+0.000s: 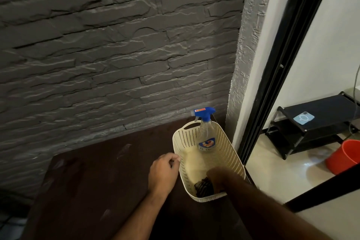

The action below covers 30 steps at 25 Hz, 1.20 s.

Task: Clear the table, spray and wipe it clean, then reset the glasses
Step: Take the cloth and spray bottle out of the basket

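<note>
On the dark table (97, 181), the left hand (162, 171) rests at nine o'clock of the cream basket (231, 154), fingers curled together against its rim. The spray bottle (206, 134) stands upright at the basket's twelve o'clock end. At six o'clock the right hand (216, 178) reaches inside onto a dark cloth (201, 188); its grip I cannot tell

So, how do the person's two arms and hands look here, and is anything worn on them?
Both forearms are bare as far as the frame shows: no sleeves, gloves, watch or bracelet visible. The left hand shows no ring. The right hand lies in shadow inside the basket, so its fingers cannot be checked.
</note>
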Tool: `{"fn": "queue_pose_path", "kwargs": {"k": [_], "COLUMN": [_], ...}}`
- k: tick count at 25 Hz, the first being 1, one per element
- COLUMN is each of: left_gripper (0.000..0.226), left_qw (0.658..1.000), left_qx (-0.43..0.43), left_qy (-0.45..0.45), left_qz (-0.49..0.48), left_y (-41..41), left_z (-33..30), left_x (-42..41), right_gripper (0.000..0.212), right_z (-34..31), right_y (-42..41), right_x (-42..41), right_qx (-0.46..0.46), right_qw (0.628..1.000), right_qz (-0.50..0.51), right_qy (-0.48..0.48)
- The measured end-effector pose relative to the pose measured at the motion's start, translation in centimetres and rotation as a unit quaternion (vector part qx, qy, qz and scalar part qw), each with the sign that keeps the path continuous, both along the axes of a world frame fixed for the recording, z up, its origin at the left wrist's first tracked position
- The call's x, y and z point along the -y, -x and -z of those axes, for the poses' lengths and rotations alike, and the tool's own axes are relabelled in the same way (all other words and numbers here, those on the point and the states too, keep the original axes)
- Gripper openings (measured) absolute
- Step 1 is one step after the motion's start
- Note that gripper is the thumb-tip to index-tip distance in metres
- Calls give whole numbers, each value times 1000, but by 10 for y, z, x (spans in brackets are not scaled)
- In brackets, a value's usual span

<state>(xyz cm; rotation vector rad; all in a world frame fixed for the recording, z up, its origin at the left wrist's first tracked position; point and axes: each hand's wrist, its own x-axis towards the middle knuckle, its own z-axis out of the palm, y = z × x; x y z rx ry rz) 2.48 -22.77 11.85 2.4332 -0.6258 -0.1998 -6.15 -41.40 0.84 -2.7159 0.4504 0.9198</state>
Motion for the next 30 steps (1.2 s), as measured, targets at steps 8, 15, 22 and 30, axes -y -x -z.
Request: {"fn": "queue_pose_path", "kwargs": {"k": [8, 15, 22, 30], "left_gripper": [9, 16, 38, 50], "left_qw": [991, 928, 849, 831], "left_qx": [-73, -250, -299, -429], "left_qy": [108, 258, 412, 348], "left_qz": [-13, -98, -140, 61], "left_y": [1, 3, 7, -9], "left_z": [-5, -5, -26, -73], "left_x": [-18, -10, 6, -5], "right_gripper": [25, 24, 8, 51], "right_z": [-13, -119, -230, -220], "right_y": [-10, -20, -26, -55], "right_x": [16, 32, -1, 17], "right_qx": [47, 184, 291, 160], "right_qw": [998, 869, 758, 721], "right_qz": [3, 221, 169, 288], "right_qy": [-39, -402, -559, -609]}}
